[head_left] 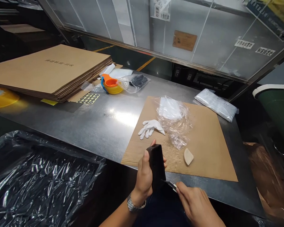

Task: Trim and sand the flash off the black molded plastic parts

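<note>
In the head view we hold a black, boxy piece [157, 164] upright and slightly tilted in our left hand [144, 175], at the lower centre of the frame, just in front of the counter [104, 126]. The left grip is closed around its sides, thumb on the near left edge and fingertips showing past the right edge; a metal-banded watch [133, 204] circles that wrist. Our right hand [197, 200], at the lower right of centre, pinches a slim, pointed tool [172, 185] between thumb and fingers, and the tool's tip meets the lower right part of the black piece; we cannot tell how firmly it presses.

Beyond our hands, right of centre, a flat cardboard sheet [208, 142] lies on the counter. On it we see a white glove [151, 127] near the left edge, crumpled clear plastic [177, 132] around a white bundle [170, 107], and a small beige pad [188, 157] near the front edge. A plastic-wrapped packet [216, 104] rests at the sheet's upper right corner. In the upper left, a stack of flat cardboard [52, 69] sits near an orange and yellow tape dispenser [112, 86], with a clear bag [134, 82] holding something dark beside it. A black plastic liner [42, 183] fills the lower left.
</note>
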Demonstrator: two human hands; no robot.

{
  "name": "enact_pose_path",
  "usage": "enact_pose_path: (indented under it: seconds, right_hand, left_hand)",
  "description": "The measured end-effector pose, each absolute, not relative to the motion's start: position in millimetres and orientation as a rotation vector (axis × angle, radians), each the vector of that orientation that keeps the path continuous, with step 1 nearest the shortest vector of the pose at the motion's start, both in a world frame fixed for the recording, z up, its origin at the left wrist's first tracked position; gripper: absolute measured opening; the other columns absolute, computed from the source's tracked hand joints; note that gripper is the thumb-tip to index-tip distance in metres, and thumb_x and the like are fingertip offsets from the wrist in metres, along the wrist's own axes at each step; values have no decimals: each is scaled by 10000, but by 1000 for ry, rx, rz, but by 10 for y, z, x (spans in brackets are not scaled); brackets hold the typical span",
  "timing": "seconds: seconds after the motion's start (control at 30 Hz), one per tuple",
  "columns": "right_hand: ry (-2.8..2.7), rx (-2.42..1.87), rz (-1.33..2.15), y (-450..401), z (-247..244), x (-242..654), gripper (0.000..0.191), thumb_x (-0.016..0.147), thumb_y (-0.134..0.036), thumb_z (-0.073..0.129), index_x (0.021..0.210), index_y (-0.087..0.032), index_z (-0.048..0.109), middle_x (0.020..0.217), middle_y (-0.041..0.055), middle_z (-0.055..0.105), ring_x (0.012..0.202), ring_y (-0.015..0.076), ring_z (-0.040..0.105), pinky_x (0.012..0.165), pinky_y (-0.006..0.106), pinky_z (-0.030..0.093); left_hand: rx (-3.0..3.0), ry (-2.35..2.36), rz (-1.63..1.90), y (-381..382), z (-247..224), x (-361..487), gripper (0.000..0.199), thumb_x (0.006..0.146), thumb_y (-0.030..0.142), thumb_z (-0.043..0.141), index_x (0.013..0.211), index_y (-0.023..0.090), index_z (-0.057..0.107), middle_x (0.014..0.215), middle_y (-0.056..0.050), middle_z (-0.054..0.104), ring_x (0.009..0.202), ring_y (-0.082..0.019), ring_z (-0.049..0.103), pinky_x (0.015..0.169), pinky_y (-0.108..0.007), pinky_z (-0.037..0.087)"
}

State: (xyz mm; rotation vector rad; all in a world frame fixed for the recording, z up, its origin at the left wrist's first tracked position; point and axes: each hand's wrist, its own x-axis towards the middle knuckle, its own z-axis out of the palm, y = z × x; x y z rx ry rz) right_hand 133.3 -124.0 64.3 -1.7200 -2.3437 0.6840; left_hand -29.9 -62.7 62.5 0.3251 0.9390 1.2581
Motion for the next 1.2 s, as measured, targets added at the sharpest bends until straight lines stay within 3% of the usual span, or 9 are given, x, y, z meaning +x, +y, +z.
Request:
enact_pose_path:
  seconds: [0.13,0.23,0.33,0.43,0.57,0.73,0.93,1.07,1.2]
  right_hand:
    - [-1502,-1512,1994,-1217,491,1300,437,919,-514,289,823,-178,552,422,-77,420,323,61,338,373,167,238]
    - [-1064,-1090,2396,-1256,364,1289,490,826,-585,450,789,-119,595,423,-76,411,318,27,269,347,147,190]
    - [-1016,-1063,2252,-1230,326,1382,504,825,-601,444,815,-119,591,406,-80,401,308,28,272,347,147,198]
    - [-1262,-1521,1637,-1072,305,1645,507,908,-556,284,954,-137,566,476,-50,484,346,64,386,386,169,299]
    - [-1540,-2027,628,-810,108,2106,509,922,-504,263,1019,-127,591,748,73,589,645,179,551,591,305,422]
    - [-1571,-2103,237,-751,-83,2227,424,877,-466,396,995,-148,651,889,137,541,887,295,466,754,464,364]
    - [-2106,-1395,489,-997,491,1511,214,882,-274,500,1072,-241,593,897,63,532,870,212,475,730,338,386]
    - [-2246,-1183,594,-1037,778,1133,212,873,-392,516,980,-238,614,810,36,530,767,191,453,679,337,342]
    - [-2262,-1203,752,-1008,782,1091,309,851,-511,481,965,-255,611,795,22,526,771,188,451,700,344,339]
  left_hand:
    - [489,796,1383,-678,536,-275,682,766,597,510,1317,202,432,749,-58,648,650,-177,594,621,-291,495]
    - [441,684,1423,-635,532,-259,677,770,611,483,1322,226,414,744,-50,646,635,-175,592,609,-292,494]
    - [252,709,1357,-539,574,-263,561,832,569,411,1292,249,429,712,-26,634,590,-144,589,584,-259,493]
    - [44,766,1210,-449,576,-283,436,859,515,403,1111,197,559,677,-21,621,544,-124,585,507,-214,476]
    - [-113,769,967,-405,486,-290,406,861,464,432,790,108,612,664,-54,631,523,-122,595,477,-208,484]
    - [-152,757,753,-455,389,-263,472,867,495,396,775,92,624,629,-75,646,493,-143,601,453,-227,486]
    - [-200,731,624,-540,387,-160,570,843,560,392,675,63,614,567,-79,627,442,-144,578,428,-230,461]
    - [-234,642,625,-600,427,-79,527,849,552,383,647,117,601,575,-54,626,500,-144,587,527,-240,479]
    - [-221,550,670,-657,483,-50,430,870,483,409,775,133,641,722,-59,679,630,-161,626,647,-246,482]
